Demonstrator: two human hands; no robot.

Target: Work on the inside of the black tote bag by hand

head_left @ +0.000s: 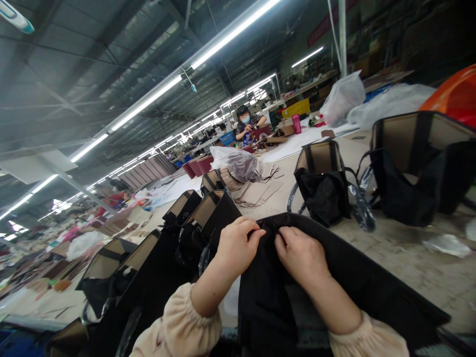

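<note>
A black bag (267,292) lies on its side at the front of the table, its dark fabric running toward me. At its far edge my left hand (240,245) pinches the black fabric between thumb and fingers. Just to the right, my right hand (301,253) has its fingers curled down onto the same bag, gripping the cloth near that edge. The fingertips of the right hand are partly hidden by the hand itself. Cream gathered sleeves cover both forearms.
More black bags with tan linings stand at left (208,213) and right (322,183), some with plastic-wrapped straps. Cardboard pieces (260,191) and a clear plastic bag (238,163) lie beyond. A person (247,124) works farther back. Orange material (453,94) sits at right.
</note>
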